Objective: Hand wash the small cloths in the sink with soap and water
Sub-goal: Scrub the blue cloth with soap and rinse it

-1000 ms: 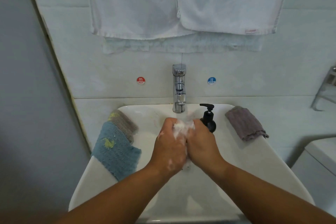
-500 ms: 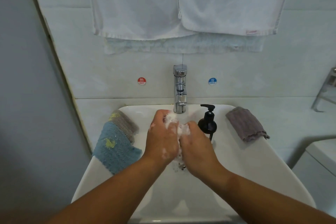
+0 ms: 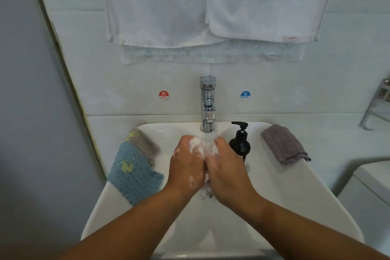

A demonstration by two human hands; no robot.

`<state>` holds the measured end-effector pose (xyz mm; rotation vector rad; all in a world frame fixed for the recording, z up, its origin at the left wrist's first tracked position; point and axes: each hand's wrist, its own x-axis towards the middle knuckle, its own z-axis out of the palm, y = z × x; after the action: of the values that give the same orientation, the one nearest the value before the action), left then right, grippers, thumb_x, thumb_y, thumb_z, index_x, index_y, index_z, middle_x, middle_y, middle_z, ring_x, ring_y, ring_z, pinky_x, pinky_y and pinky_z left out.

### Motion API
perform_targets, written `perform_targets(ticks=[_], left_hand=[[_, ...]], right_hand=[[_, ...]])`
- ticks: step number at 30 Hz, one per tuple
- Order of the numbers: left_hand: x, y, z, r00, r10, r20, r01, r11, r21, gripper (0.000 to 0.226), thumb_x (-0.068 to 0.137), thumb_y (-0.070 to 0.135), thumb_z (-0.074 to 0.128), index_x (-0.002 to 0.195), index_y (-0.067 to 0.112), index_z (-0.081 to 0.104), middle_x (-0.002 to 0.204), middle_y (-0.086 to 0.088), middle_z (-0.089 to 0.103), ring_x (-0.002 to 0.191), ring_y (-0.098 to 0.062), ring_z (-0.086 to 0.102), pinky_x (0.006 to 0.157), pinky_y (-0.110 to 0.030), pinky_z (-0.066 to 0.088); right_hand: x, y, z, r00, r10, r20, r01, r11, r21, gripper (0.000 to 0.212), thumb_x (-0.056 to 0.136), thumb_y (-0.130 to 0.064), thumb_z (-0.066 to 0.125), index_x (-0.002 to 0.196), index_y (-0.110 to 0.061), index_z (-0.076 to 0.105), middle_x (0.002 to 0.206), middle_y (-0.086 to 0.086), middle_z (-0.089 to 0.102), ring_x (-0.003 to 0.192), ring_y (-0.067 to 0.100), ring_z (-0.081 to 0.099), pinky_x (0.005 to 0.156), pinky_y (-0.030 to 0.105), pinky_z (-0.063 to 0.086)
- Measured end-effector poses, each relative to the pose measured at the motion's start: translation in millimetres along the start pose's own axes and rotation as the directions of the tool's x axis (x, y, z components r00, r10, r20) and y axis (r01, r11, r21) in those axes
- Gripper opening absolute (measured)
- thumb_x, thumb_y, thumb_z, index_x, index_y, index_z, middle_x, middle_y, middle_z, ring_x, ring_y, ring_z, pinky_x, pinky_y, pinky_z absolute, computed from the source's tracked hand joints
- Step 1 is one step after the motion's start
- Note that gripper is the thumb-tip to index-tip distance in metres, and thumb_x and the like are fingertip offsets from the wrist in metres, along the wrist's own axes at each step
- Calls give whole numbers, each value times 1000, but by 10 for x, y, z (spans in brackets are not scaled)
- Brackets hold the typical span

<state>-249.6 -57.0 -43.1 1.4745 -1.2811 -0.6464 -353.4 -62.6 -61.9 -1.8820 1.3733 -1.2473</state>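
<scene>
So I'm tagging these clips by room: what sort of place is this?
Most likely a bathroom: a white sink with a chrome tap, white towels hanging above, and a soap pump bottle on the rim.

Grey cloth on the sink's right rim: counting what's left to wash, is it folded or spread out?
Folded. The grey cloth lies as a compact bundle on the sink rim, layered edges showing at its near end.

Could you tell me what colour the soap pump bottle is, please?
The bottle is black; head view.
</scene>
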Motion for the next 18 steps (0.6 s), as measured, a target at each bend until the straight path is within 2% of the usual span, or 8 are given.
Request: perform_targets(ticks=[2,5,7,9,13,15,17,18], left_hand=[[-89,-6,35,996,-23,82,26,999,-38,12,106,20,41,109,23,53,96,2,63,82,-11,61,54,-11,47],[-111,-26,65,996,19,92,-15,999,-41,12,105,24,42,108,26,53,97,2,64,88,-17,65,72,-37,61],[-46,-10,42,998,51,32,-51,999,0,11,105,21,43,107,25,53,95,4,63,88,-15,62,72,-29,55],[11,5,2,999,42,-22,-42,999,24,12,104,18,42,108,24,52,94,6,60,85,-8,58,65,-17,44],[-63,-20,20,997,-36,65,39,999,-34,11,104,23,43,106,24,54,95,4,64,83,-12,62,58,-20,51],[-108,-40,64,997,-19,76,21,999,-24,11,104,26,44,107,26,55,97,4,65,86,-15,64,69,-32,59],[-97,-2,68,999,-2,34,4,998,-62,11,101,23,48,105,26,57,97,2,66,89,-19,66,76,-43,60],[-65,14,59,1000,0,10,1,997,-77,11,101,21,49,105,26,58,96,1,67,90,-20,66,77,-42,59]], right_hand=[[122,65,-18,999,20,-40,-22,998,-55,7,105,-20,49,99,-23,52,81,-14,57,72,7,61,60,10,49],[220,248,27,996,90,-22,-92,974,-209,8,103,-24,51,103,-19,56,82,-16,53,73,10,58,63,9,46],[128,299,87,995,48,83,-20,952,-306,18,99,-31,47,106,-18,58,86,-13,54,76,12,58,60,11,43],[-4,233,110,992,-3,123,34,966,-255,18,101,-32,45,107,-20,57,88,-15,55,79,12,60,64,13,47],[37,33,10,999,20,-38,-20,1000,7,14,106,-29,43,100,-23,54,82,-12,61,77,7,64,63,12,51],[164,97,-8,993,67,-100,-69,997,-18,13,105,-28,47,100,-21,56,83,-10,62,77,9,65,63,14,51],[189,199,17,993,119,-26,-121,982,-142,10,103,-22,49,103,-17,57,84,-10,58,75,11,61,59,11,46],[165,246,44,992,120,37,-110,972,-208,9,101,-18,50,104,-15,58,84,-11,56,74,13,60,58,11,45]])
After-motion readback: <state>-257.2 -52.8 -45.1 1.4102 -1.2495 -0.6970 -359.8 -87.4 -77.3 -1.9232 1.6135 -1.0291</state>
